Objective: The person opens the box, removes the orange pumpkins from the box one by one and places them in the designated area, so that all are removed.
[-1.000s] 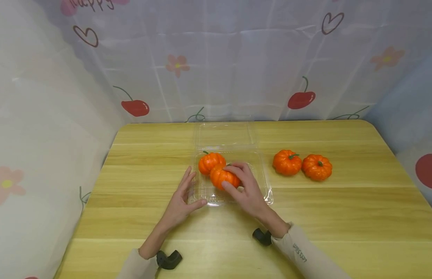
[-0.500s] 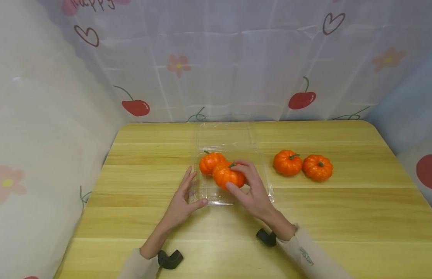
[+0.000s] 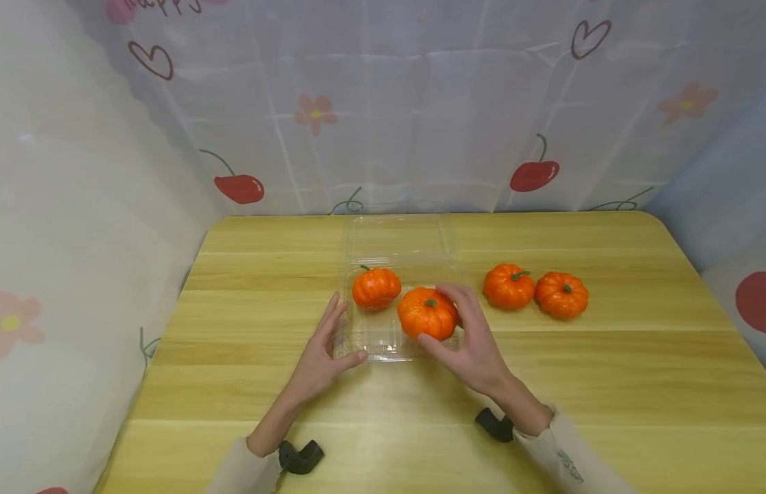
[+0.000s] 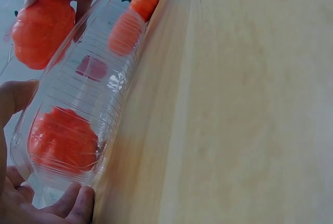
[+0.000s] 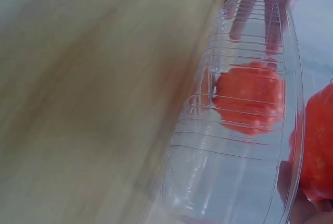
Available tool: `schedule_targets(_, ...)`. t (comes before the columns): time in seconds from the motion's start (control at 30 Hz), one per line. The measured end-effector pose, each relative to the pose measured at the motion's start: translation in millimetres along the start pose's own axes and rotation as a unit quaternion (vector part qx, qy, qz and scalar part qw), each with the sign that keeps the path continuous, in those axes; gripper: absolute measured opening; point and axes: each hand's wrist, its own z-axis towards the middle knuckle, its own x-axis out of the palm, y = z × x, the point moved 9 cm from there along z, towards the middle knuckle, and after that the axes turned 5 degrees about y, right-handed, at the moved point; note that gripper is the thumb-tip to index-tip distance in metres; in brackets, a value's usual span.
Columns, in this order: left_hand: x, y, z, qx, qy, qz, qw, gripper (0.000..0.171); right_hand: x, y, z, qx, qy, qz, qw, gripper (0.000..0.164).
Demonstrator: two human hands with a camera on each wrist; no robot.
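Right hand: my right hand (image 3: 476, 343) grasps the held pumpkin (image 3: 427, 313), thumb on its near side and fingers curled round its right side; I see the pumpkin raised above the right half of the tray.
Left hand: my left hand (image 3: 322, 354) lies relaxed with straight fingers against the tray's left edge, thumb tip touching the near left corner; it grips nothing.
Tray: I see a clear plastic clamshell tray (image 3: 377, 346) lying open on the surface (image 3: 605, 384), its lid (image 3: 398, 240) folded back flat toward the curtain.
Pumpkin in tray: 1 small orange pumpkin (image 3: 375, 288) sits upright in the far left part of the tray, stem up; in the left wrist view I see it through the ribbed clear wall (image 4: 62, 141).
Held pumpkin, wrist views: in the left wrist view it shows above the tray rim (image 4: 42, 31); in the right wrist view only its edge shows at the right border (image 5: 317, 140).
Loose pumpkins: 2 more pumpkins stand on the surface to the right of the tray, touching each other, the left one (image 3: 509, 286) and the right one (image 3: 561, 295), both apart from the tray.
Backdrop: I see a white curtain (image 3: 420, 103) printed with cherries, flowers and hearts hanging behind the surface.
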Motion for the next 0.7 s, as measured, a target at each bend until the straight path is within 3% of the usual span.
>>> schedule_targets(0.43,-1.7,2.2,-0.3,-0.007,0.0,0.006,1.0,0.09,-9.4,1.9,-10.2,-0.008,-0.01,-0.024,1.0,0.056)
schedule_targets(0.7,-1.3,0.4,-0.1,-0.006,0.001,0.012,0.9999,0.09,-16.1,-3.1,-14.4,0.018,0.001,0.011,1.0,0.057)
